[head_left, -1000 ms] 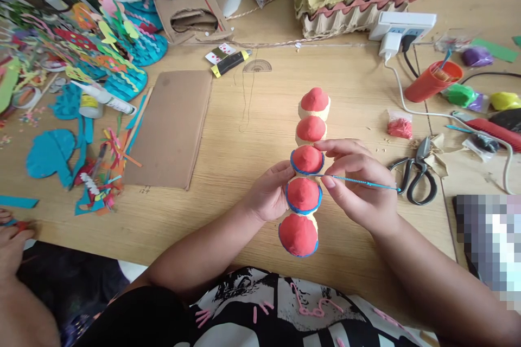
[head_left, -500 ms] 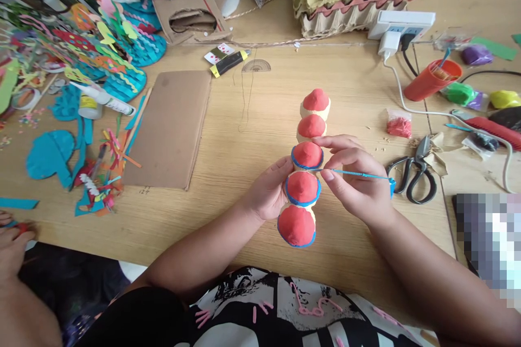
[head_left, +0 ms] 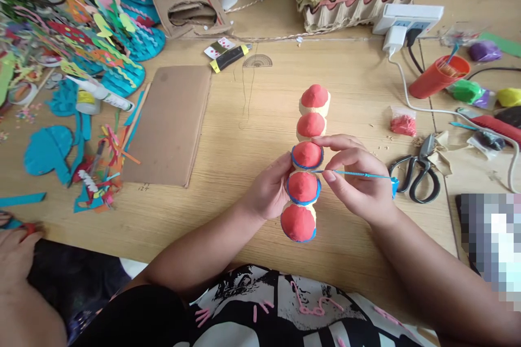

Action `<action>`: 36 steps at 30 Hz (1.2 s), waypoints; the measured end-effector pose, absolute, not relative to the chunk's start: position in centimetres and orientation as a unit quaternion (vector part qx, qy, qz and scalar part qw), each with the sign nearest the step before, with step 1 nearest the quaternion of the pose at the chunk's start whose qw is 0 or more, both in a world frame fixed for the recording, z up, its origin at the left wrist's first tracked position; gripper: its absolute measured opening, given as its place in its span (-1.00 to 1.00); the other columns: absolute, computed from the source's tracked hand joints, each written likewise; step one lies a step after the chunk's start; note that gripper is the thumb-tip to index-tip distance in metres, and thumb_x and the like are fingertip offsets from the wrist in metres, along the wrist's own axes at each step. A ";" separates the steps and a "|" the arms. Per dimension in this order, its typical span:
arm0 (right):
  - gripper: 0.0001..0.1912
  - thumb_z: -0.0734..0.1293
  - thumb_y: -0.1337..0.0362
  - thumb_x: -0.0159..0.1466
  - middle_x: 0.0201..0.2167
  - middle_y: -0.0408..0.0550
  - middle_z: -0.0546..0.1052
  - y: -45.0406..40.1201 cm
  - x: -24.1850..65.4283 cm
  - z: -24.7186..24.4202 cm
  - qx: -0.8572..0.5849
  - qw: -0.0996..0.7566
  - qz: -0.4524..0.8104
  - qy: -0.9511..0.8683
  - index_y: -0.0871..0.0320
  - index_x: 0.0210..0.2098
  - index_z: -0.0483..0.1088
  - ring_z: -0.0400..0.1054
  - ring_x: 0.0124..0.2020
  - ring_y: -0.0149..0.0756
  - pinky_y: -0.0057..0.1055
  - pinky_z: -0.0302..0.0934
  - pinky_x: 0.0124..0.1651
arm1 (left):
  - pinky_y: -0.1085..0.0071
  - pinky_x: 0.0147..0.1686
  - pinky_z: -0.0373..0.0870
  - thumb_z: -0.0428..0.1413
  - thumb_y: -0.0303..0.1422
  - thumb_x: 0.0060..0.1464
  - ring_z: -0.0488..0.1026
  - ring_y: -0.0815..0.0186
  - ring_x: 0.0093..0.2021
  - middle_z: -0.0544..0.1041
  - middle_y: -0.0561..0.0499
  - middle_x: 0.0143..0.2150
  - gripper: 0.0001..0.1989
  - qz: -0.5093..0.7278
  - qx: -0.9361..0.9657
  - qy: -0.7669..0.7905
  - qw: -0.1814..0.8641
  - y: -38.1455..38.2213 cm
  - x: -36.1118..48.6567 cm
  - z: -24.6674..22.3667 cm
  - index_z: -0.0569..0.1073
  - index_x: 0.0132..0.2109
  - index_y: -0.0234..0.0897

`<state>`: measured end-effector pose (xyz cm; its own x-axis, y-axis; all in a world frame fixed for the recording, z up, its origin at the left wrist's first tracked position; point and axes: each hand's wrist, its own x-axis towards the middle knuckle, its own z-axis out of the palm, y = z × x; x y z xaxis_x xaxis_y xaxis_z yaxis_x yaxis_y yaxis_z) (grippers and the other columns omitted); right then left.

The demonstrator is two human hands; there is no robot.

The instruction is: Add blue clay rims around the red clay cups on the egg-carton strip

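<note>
the blue edging looks partway along: on the strip of red domes [head_left: 307,155], the three domes nearest the person carry blue trim [head_left: 305,204], while the two farthest, including the end dome [head_left: 315,96], show pale cup edges with no blue visible. on the nearest dome the blue shows mainly along the lower right, so that rim seems less complete; its far side is hard to judge. the domes are smooth and softly peaked, joined in a row with cream showing between them. the strip is in front of the person, over the counter [head_left: 228,141]; whether it touches the wood, i cannot tell. the left hand [head_left: 271,190] grips its left side, some fingers hidden. the right hand [head_left: 360,179] pinches a thin blue tool [head_left: 354,174], tip at the strip between the middle dome and the next nearer one, another finger extended to the strip farther up.
</note>
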<state>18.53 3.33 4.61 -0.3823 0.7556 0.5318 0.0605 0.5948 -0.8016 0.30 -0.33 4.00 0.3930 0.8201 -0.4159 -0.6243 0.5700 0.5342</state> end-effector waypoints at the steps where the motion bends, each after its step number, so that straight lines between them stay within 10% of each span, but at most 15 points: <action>1: -0.82 0.45 0.44 0.24 0.13 0.02 0.60 3.3 18.5 4.6 -0.272 0.485 0.355 -0.752 0.04 -0.26 0.46 0.50 0.12 -0.06 -0.01 0.30 0.21 | 0.42 -0.57 0.29 0.19 0.01 0.20 0.29 0.35 -0.56 0.35 0.07 -0.53 -0.65 0.436 0.147 0.326 0.826 -0.3 0.3 4.0 0.53 -0.19 -0.20; 36: -0.85 0.44 0.41 0.27 0.05 -0.02 0.63 2.8 17.9 4.7 -0.315 0.492 0.313 -0.749 0.03 -0.30 0.42 0.47 0.04 -0.10 -0.01 0.28 0.09 | 0.46 -0.48 0.33 0.12 -0.07 0.31 0.25 0.42 -0.50 0.31 0.11 -0.47 -0.69 0.440 0.126 0.309 0.833 -0.7 0.4 4.0 0.43 -0.26 -0.21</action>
